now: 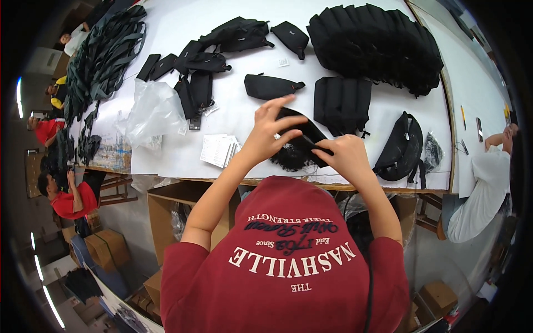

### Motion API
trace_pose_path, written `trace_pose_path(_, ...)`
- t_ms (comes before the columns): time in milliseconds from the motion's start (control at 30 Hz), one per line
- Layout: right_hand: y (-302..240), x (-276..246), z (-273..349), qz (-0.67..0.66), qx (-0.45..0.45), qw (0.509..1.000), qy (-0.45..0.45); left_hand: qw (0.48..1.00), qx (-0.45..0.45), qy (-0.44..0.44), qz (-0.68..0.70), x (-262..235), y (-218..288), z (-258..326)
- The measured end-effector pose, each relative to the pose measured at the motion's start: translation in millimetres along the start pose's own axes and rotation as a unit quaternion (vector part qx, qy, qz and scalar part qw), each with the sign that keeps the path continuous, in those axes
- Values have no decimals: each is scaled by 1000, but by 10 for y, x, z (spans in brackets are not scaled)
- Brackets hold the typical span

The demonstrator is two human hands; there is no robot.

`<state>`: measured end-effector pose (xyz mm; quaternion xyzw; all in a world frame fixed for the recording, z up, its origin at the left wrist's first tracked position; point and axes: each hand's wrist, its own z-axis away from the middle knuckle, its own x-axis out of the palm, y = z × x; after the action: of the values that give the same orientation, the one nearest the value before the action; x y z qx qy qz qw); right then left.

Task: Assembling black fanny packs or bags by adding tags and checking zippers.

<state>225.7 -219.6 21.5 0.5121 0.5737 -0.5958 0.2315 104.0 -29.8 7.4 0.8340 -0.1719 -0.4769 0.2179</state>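
A flat black fabric pouch (313,133) is tilted up at the near edge of the table, between my two hands. My left hand (269,130) is on its left side, fingers spaced apart and curled over the edge; part of its grip is hidden. At the lower right end, my right hand (345,156) pinches the pouch between thumb and fingers. Beneath it lies a tangle of thin black cords or threads (291,158). Just beyond my left hand rests a black waist bag (272,87).
Stacked black bags (372,44) fill the far right, with a folded black bundle (341,102) nearer. A black waist bag (401,147) lies right. White cards (218,150) and a clear plastic bag (155,114) are left, with dark straps (105,61) beyond. Other people sit around.
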Motion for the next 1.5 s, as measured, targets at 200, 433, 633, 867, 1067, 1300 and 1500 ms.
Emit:
trace_pose_path(200,-304,-23,-107,-108,6,991,81,728,-316,163,586,133,-114,466)
trace_pose_path(433,-656,81,-57,-283,46,940,185,466,-320,133,814,86,69,725)
trace_pose_path(633,-662,316,44,-439,91,873,190,561,-383,233,696,-147,303,561)
trace_pose_path(867,-636,2,-194,-466,44,866,174,668,-412,104,611,-224,483,471)
trace_pose_path(1067,-628,-81,-303,-332,3,908,257,690,-410,46,594,-262,526,460)
trace_pose_path(1300,-527,-78,-367,-158,-93,918,352,668,-416,35,616,-271,551,419)
trace_pose_path(1500,-598,63,-343,-405,29,855,322,539,-449,61,710,-142,504,405)
